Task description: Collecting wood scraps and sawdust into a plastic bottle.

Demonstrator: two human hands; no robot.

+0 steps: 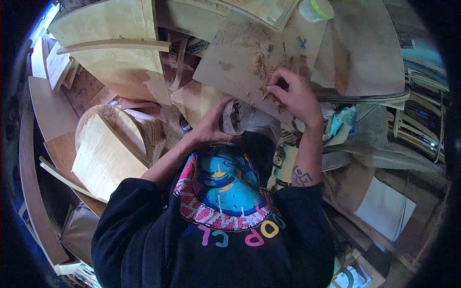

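Note:
My left hand (216, 126) is curled around a translucent, whitish plastic thing (234, 119), held just below the near edge of a board. Whether it is a cup or a bag I cannot tell. Over that board (230, 53), my right hand (294, 93) has thumb and forefinger brought together in a pinch. What sits between those fingertips, if anything, is too small to make out. Brown shavings or crumbs (260, 65) lie in a loose heap beside the right hand. Farther back on the board are a small dark piece (270, 48) and a small bluish item (301, 43).
A white tub with a green rim (316, 10) stands at the far edge. Left of me are stacked round wood pieces (113, 127) with a pale panel (108, 158) leaning on them. Curved wooden sheets (110, 24) fill the far left. A white sheet (385, 207) lies at right.

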